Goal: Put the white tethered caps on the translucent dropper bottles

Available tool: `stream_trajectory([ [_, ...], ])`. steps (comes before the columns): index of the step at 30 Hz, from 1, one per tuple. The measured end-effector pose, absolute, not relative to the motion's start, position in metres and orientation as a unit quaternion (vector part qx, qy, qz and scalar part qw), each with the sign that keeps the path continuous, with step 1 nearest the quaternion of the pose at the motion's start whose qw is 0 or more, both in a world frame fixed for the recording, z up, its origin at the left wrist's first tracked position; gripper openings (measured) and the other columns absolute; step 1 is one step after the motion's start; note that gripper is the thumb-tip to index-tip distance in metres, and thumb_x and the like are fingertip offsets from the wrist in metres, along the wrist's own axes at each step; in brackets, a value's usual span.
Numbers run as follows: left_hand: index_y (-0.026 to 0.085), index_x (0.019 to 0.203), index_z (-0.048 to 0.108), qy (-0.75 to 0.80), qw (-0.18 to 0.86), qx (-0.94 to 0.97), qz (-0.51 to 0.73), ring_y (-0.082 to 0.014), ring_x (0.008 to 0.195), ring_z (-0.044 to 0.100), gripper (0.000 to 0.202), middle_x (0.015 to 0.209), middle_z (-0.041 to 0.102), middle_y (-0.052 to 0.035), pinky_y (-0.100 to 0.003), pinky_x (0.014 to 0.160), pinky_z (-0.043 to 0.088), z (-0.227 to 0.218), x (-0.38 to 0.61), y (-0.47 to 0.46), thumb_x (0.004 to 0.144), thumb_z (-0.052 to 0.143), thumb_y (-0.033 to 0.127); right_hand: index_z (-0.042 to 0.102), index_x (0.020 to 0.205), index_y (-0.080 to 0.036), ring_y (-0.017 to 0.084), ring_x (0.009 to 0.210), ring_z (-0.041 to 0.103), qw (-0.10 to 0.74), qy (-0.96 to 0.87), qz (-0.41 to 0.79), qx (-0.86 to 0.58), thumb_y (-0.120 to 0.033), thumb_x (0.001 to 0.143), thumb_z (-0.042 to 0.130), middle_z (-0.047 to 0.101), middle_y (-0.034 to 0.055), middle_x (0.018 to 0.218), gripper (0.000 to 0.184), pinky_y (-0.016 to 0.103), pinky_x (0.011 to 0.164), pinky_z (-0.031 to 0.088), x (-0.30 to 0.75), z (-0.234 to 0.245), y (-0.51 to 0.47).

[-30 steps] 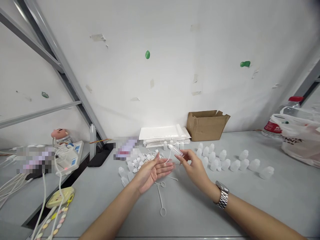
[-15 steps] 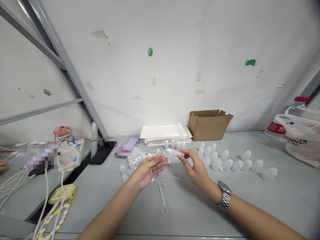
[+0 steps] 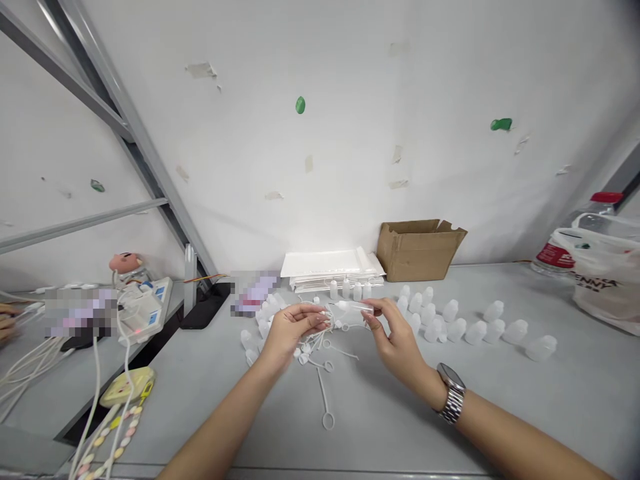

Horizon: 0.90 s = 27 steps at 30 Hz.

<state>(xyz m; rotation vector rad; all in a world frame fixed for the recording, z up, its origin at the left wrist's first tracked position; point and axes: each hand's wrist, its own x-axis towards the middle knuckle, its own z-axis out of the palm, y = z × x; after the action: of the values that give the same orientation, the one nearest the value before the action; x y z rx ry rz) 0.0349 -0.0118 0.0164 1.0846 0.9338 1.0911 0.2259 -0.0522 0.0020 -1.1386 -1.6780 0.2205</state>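
My right hand (image 3: 393,333) pinches the base of a small clear dropper bottle (image 3: 356,307). The bottle lies level in the air, its narrow tip toward my left hand (image 3: 295,330). My left fingers are pinched together just left of that tip; a small white bit shows at them, too small to name. Below and between the hands, white looped straps (image 3: 327,420) and small white caps (image 3: 304,353) lie in a loose heap on the grey table (image 3: 400,427). Several similar white bottles (image 3: 346,289) stand upright in a row behind the hands.
Several translucent squat pieces (image 3: 456,329) are scattered at right, with more (image 3: 249,340) at left. Behind are a stack of white sheets (image 3: 330,262) and an open cardboard box (image 3: 419,253). A plastic bag (image 3: 607,280) sits far right. Cables, a power strip (image 3: 150,317) and another person's hand (image 3: 7,323) are left.
My left hand has turned from palm-up with fingers spread to a pinch near the bottle's tip. My right hand, holding the bottle, has shifted very slightly right.
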Motion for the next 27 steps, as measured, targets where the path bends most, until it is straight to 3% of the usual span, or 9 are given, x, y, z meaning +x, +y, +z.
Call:
stream_trajectory([
  [6,0.015,0.071,0.066,0.384,0.525,0.542,0.533,-0.0172,0.056,0.065,0.014,0.057,0.069,-0.0012,-0.028,0.060,0.052,0.018,0.036,-0.018,0.058,0.070,0.014,0.048,0.103,-0.021,0.021,0.081,0.052,0.497,-0.744,0.071,-0.442,-0.021,0.089,0.039,0.055,0.0068,0.086,0.017,0.036,0.073,0.041,0.225,0.002,-0.057],
  [11,0.014,0.066,0.064,0.376,0.571,0.504,0.528,-0.0123,0.044,0.060,0.009,0.052,0.066,0.0000,-0.023,0.050,0.049,0.017,0.033,-0.012,0.059,0.069,0.014,0.048,0.103,-0.021,0.021,0.081,0.053,0.500,-0.749,0.063,-0.430,-0.019,0.088,0.039,0.056,0.0074,0.087,0.018,0.037,0.072,0.042,0.225,0.001,-0.060],
  [16,0.014,0.083,0.065,0.348,0.636,0.470,0.503,-0.0076,0.041,0.055,0.025,0.051,0.064,0.0016,-0.018,0.046,0.044,0.014,0.033,-0.010,0.060,0.071,0.022,0.049,0.103,-0.020,0.021,0.079,0.053,0.502,-0.757,0.050,-0.415,-0.019,0.088,0.040,0.058,0.0077,0.085,0.018,0.036,0.071,0.042,0.224,0.002,-0.063],
  [27,0.014,0.087,0.065,0.333,0.655,0.478,0.481,-0.0083,0.042,0.055,0.033,0.045,0.058,0.0046,-0.019,0.050,0.045,0.008,0.032,-0.007,0.060,0.073,0.031,0.049,0.102,-0.018,0.019,0.072,0.051,0.503,-0.766,0.033,-0.399,-0.016,0.087,0.040,0.056,0.0058,0.080,0.018,0.035,0.068,0.042,0.223,0.003,-0.064],
])
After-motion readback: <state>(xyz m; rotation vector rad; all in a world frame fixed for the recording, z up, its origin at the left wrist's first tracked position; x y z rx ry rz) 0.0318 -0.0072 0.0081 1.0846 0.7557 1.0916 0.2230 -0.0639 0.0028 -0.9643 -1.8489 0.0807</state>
